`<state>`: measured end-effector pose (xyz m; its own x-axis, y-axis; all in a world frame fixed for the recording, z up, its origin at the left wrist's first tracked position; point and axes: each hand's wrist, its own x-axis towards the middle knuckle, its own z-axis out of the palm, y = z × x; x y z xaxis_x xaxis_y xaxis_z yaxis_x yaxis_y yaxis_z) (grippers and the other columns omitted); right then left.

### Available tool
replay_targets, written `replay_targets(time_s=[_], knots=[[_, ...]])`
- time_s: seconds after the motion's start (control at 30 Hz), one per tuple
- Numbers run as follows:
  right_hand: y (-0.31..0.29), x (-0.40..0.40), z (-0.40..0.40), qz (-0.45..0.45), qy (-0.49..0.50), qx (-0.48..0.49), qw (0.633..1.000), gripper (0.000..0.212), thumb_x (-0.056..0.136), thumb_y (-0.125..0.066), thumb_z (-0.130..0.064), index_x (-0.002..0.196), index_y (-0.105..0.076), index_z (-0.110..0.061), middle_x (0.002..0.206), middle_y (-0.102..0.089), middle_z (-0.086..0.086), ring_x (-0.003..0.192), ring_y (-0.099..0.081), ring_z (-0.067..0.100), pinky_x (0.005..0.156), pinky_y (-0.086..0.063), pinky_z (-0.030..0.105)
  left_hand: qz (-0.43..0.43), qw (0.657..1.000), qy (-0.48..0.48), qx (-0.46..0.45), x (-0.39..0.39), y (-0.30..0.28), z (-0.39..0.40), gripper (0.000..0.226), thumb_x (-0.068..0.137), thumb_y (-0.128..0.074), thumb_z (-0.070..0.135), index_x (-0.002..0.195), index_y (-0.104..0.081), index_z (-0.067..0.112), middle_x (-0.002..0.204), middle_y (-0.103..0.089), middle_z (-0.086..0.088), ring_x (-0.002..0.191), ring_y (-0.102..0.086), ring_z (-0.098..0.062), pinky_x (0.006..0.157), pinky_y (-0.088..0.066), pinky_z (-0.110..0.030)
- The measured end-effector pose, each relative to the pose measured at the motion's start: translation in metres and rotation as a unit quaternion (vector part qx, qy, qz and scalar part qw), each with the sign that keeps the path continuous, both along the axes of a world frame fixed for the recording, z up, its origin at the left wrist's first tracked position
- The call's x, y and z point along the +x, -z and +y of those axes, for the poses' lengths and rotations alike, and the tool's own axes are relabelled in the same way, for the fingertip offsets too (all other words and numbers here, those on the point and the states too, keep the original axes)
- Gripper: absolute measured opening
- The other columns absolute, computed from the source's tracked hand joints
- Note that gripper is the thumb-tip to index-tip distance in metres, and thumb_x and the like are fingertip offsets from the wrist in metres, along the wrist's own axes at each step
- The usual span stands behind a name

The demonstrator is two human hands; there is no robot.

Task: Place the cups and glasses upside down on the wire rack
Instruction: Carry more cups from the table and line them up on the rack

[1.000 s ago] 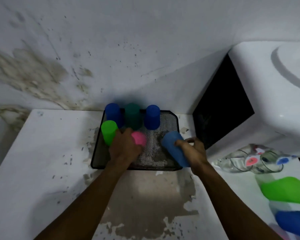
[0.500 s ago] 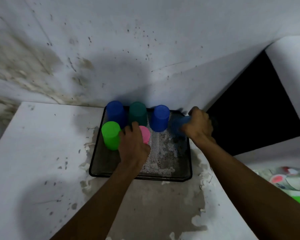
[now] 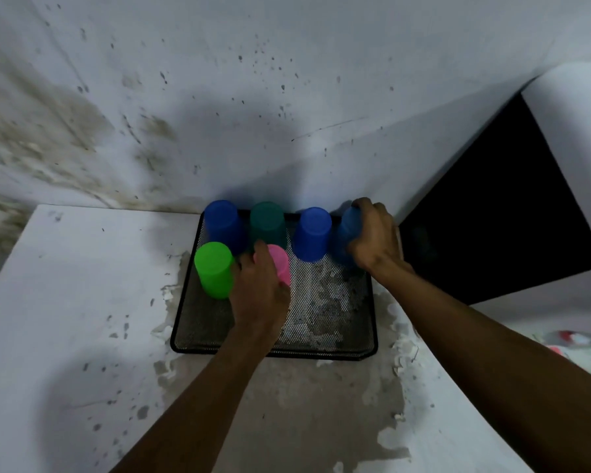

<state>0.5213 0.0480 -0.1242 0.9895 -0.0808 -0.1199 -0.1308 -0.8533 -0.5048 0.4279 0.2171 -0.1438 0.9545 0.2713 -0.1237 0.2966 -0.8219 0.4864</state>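
Much of the pink cup (image 3: pixel 279 266) is covered by the left hand (image 3: pixel 258 291); only its upturned base and right side are seen, just left of the frame's centre. The light blue cup (image 3: pixel 347 233) at the right end of the back row is half hidden behind the right hand (image 3: pixel 372 240), and its lower edge is blurred, so whether it already sits on the mesh cannot be told. At the lower right edge of the frame some clear glasses (image 3: pixel 580 349) with coloured marks are cut off and smeared.

The left hand is laid over the pink cup from the near side, fingers reaching forward past it; a closed grip on that cup is suggested, though the fingertips are not seen. The right hand's grip is wrapped round the light blue cup from the right, thumb over its top, forearm running in from the lower right.

The black wire rack (image 3: pixel 321 322) is set on the stained white worktop (image 3: pixel 82 319) against the wall. In the back row, upside down, a dark blue cup (image 3: pixel 223 227), a teal cup (image 3: pixel 267 224) and a blue cup (image 3: pixel 313 233) are seen from left to right; a green cup (image 3: pixel 214 269) is inverted in front, at the rack's left side, just beside the left hand.
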Motion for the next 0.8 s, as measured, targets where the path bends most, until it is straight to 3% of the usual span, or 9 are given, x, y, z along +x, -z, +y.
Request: replay_targets(time_s=[0.27, 0.43, 0.6, 0.7, 0.8], knots=[[0.007, -0.001, -0.004, 0.003, -0.016, 0.044, 0.999, 0.076, 0.064, -0.072, 0.003, 0.13, -0.043, -0.019, 0.131, -0.043, 0.015, 0.117, -0.048, 0.035, 0.092, -0.051, 0.043, -0.013, 1.0, -0.002, -0.011, -0.004, 0.001, -0.002, 0.085, 0.075, -0.073, 0.017, 0.144, -0.024, 0.01, 0.133, -0.046, -0.02, 0.118, -0.049, -0.035, 0.091, -0.048, -0.044], [0.006, -0.009, -0.009, 0.004, -0.001, 0.018, 1.0, 0.097, 0.06, -0.077, 0.003, 0.139, -0.029, -0.025, 0.137, -0.035, 0.013, 0.126, -0.038, 0.033, 0.083, -0.048, 0.041, -0.006, 1.0, -0.004, -0.005, -0.008, -0.004, -0.008, 0.096, 0.073, -0.077, 0.017, 0.147, -0.017, 0.009, 0.136, -0.044, -0.021, 0.121, -0.049, -0.037, 0.093, -0.047, -0.045], [0.001, -0.042, -0.016, -0.016, 0.033, 0.076, 0.996, 0.106, 0.059, -0.082, -0.007, 0.145, -0.022, -0.021, 0.139, -0.036, 0.016, 0.131, -0.034, 0.034, 0.096, -0.042, 0.041, -0.017, 0.999, -0.008, 0.05, -0.022, -0.019, -0.016, 0.107, 0.068, -0.082, 0.029, 0.148, -0.013, 0.015, 0.151, -0.026, -0.02, 0.138, -0.029, -0.038, 0.106, -0.04, -0.05], [-0.001, -0.08, -0.022, -0.008, 0.069, 0.128, 0.989, 0.103, 0.061, -0.081, -0.006, 0.145, -0.024, -0.019, 0.142, -0.035, 0.014, 0.133, -0.033, 0.032, 0.104, -0.035, 0.037, -0.073, 0.994, -0.003, 0.084, -0.039, -0.029, -0.02, 0.104, 0.067, -0.08, 0.036, 0.148, -0.019, 0.014, 0.152, -0.025, -0.022, 0.14, -0.024, -0.04, 0.108, -0.036, -0.053], [0.002, -0.124, -0.032, 0.004, 0.091, 0.172, 0.981, 0.094, 0.065, -0.079, -0.009, 0.144, -0.03, -0.02, 0.143, -0.039, 0.011, 0.131, -0.04, 0.028, 0.109, -0.038, 0.04, -0.177, 0.983, 0.016, 0.051, -0.063, -0.031, -0.03, 0.088, 0.071, -0.077, 0.033, 0.142, -0.034, 0.007, 0.144, -0.037, -0.024, 0.133, -0.036, -0.04, 0.103, -0.043, -0.049]])
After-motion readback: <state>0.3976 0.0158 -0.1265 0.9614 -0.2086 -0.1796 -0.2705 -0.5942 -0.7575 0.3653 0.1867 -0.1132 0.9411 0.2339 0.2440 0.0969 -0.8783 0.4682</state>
